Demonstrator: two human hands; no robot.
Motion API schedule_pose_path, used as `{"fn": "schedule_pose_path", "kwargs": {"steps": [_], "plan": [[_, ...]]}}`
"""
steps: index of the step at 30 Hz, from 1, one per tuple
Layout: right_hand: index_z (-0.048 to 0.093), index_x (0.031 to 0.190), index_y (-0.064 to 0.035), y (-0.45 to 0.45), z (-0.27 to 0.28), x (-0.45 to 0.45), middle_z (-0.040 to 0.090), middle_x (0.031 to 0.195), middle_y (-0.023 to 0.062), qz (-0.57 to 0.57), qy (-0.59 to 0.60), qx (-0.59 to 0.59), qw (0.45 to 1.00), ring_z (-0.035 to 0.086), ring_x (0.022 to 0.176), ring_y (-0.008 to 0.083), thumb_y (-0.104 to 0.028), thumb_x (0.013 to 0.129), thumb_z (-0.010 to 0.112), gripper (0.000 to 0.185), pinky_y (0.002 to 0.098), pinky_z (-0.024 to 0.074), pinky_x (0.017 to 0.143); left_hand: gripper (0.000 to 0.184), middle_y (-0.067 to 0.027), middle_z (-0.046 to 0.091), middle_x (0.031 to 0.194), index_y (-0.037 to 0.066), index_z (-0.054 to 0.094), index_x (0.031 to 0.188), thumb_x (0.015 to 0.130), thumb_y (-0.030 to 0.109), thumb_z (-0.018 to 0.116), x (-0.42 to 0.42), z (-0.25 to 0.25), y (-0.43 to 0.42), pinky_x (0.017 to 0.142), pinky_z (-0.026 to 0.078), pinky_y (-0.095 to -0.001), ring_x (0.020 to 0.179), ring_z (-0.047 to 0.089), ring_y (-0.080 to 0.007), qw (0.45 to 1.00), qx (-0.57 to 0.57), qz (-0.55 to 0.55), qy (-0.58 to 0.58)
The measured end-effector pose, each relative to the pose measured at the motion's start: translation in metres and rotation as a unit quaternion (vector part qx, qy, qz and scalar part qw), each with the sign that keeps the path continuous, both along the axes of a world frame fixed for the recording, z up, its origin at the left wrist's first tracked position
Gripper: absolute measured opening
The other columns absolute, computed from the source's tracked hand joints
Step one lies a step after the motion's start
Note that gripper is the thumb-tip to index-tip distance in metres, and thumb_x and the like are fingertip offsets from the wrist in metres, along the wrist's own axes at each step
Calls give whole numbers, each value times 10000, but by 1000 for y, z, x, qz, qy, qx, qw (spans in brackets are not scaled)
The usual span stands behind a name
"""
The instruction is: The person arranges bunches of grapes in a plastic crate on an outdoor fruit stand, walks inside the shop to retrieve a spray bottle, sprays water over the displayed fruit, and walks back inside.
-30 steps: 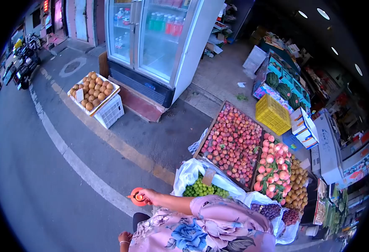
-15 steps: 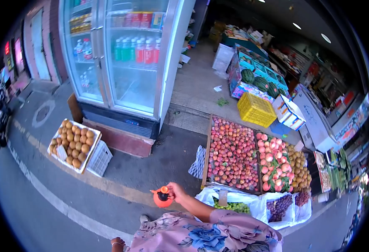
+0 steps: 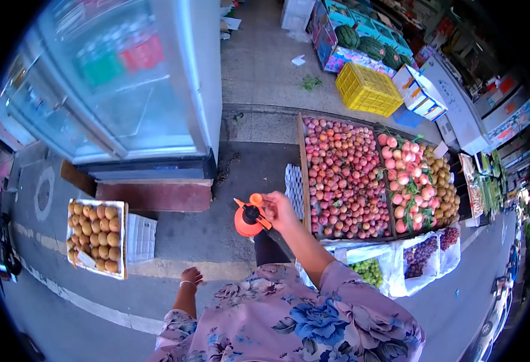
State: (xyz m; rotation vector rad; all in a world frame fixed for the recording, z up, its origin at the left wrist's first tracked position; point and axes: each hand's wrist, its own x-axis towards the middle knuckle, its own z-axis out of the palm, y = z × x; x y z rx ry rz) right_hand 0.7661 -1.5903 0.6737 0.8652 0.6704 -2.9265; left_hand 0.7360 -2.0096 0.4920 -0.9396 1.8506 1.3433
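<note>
An orange spray bottle with a black collar and a pointed nozzle hangs from my right hand, whose fingers are wrapped round its handle. It is held over the dark pavement, left of the fruit stand. My left hand, with a bracelet at the wrist, hangs low at my side; its fingers are partly curled and apart, with nothing in them. A wooden tray of red plums lies just right of my right hand. Beyond it are pink peaches and brown fruit.
A glass-door fridge stands ahead on the left, above a reddish step. A box of brown fruit rests on a white crate. Green grapes and purple grapes lie nearer. A yellow crate is farther back.
The view has turned and moved closer to the fridge and plums. My right hand has come up and forward with the spray bottle; my left hand has swung further into view.
</note>
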Motion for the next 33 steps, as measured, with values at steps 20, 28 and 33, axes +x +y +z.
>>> {"fn": "schedule_pose_path", "kwargs": {"steps": [20,28,33], "plan": [[558,883,-25,519,4,-421,571,718,61,-130,-5,52,990,361,400,76,-205,733,495,243,196,265,345,133,-23,536,651,108,544,829,721,186,543,-492,7,536,450,421,-291,568,541,-143,965,-94,-239,-49],[561,827,-91,723,-58,-640,521,719,7,-90,-220,47,970,395,466,103,-260,730,463,218,225,312,349,107,-33,532,675,97,520,827,747,168,526,-740,18,713,466,412,-324,573,526,-177,966,-82,-225,-102],[543,804,-101,839,-76,-739,483,686,14,-64,-312,65,946,433,513,113,-269,687,510,208,233,342,363,125,-36,546,739,97,509,852,745,153,540,-865,128,858,498,432,-277,611,538,-132,978,42,-196,52]]}}
